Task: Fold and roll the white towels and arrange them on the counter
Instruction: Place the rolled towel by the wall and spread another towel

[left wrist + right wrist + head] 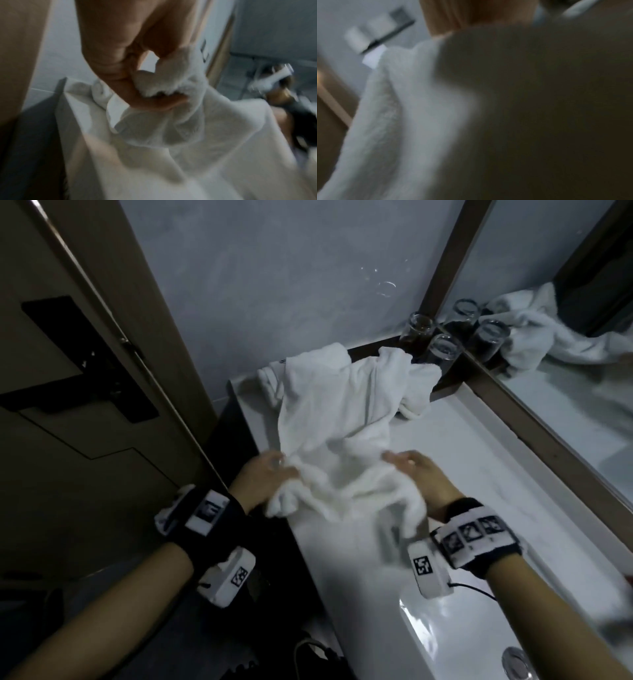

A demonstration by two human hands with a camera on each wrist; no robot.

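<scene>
A white towel [337,419] lies spread and crumpled on the white counter [455,446], its near end lifted. My left hand [265,474] grips the towel's near left corner; in the left wrist view the fingers [120,86] curl round a bunch of the towel [171,81]. My right hand [416,470] holds the near right part of the towel, cloth draping under the palm. The right wrist view is blurred and mostly filled by the towel [399,121]. A second bunched white towel [416,385] lies behind the first one.
Two upturned drinking glasses [442,350] stand at the counter's back corner beside the mirror [565,354]. A white sink basin [455,635] with a drain [517,662] lies at the near right. A door with a dark handle [89,361] is on the left.
</scene>
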